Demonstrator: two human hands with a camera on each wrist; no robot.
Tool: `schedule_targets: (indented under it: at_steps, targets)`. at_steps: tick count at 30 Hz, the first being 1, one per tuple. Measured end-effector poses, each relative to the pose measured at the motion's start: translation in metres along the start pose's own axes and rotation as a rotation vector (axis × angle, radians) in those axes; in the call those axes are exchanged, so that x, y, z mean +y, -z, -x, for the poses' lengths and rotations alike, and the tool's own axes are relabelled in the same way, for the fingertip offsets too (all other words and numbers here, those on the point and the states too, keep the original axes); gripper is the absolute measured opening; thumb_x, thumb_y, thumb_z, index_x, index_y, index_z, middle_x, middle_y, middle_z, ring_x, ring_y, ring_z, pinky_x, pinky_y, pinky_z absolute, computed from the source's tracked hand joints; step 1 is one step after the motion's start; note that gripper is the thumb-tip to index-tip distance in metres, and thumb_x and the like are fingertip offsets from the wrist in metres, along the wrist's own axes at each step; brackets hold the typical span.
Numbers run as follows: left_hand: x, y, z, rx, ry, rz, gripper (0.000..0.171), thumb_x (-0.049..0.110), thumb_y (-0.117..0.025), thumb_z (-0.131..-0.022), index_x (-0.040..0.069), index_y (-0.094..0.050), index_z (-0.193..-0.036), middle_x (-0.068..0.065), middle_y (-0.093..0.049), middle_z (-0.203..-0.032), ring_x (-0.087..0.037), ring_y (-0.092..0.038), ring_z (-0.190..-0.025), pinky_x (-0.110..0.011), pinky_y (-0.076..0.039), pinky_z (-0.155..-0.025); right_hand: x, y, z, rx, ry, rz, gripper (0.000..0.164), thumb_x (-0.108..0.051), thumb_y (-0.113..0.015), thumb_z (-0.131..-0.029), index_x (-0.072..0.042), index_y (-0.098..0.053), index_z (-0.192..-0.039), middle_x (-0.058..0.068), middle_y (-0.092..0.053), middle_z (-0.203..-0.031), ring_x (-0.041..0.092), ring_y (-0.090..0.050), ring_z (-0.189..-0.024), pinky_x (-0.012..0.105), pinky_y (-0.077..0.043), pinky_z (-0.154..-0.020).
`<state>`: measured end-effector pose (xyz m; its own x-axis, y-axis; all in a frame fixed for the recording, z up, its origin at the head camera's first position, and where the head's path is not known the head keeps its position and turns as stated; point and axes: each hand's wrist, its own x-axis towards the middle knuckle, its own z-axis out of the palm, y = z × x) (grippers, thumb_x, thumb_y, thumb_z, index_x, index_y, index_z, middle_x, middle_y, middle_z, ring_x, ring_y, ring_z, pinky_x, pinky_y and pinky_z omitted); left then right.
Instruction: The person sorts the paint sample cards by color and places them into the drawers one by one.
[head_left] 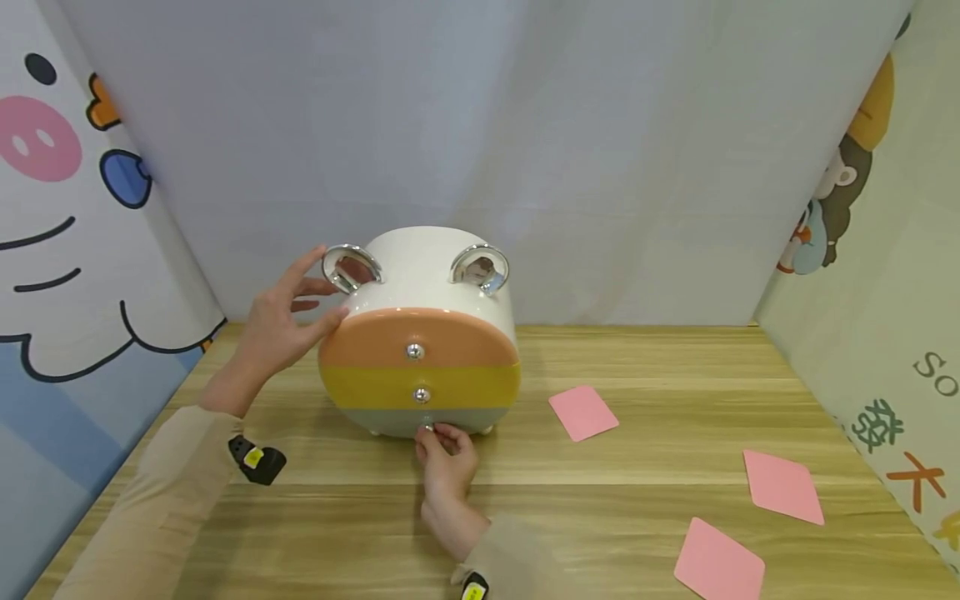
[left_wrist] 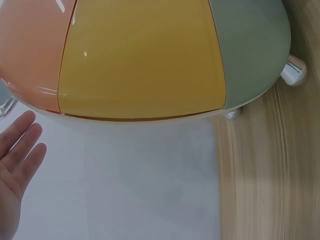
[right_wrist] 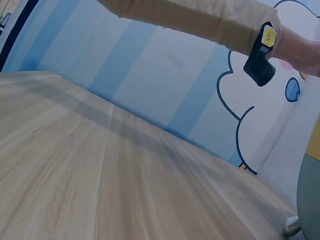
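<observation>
A small rounded drawer box with a white body and two chrome ears stands on the table. Its front has an orange drawer, a yellow drawer and a grey-green drawer, with round silver knobs. My left hand is at the box's upper left side, thumb at the orange front's edge and fingers extended near the left ear. Low at the front, my right hand pinches the bottom drawer's knob between thumb and fingers. All the drawers look closed.
Three pink square cards lie to the right: one card near the box, another farther right, the third at the front. A grey-white curtain hangs behind; printed panels flank the wooden table.
</observation>
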<state>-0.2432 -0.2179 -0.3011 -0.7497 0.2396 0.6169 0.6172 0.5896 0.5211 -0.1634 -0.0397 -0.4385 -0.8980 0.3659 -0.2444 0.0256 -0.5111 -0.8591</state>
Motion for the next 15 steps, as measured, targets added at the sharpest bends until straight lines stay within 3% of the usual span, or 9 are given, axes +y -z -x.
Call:
schedule_targets:
  at_steps: [15]
  targets:
    - [0.000,0.000,0.000,0.003,-0.010,0.004,0.071,0.009,-0.067,-0.080,0.013,-0.031,-0.142,-0.023,-0.060,-0.103,-0.037,-0.059,-0.095,-0.053,-0.049,-0.080,0.006,0.012,0.012,-0.036,-0.025,0.021,0.021,0.003,-0.066,-0.073,0.005,-0.054,-0.090,0.009,-0.058,-0.083,0.013,-0.063,-0.072,0.028,-0.055,-0.073]
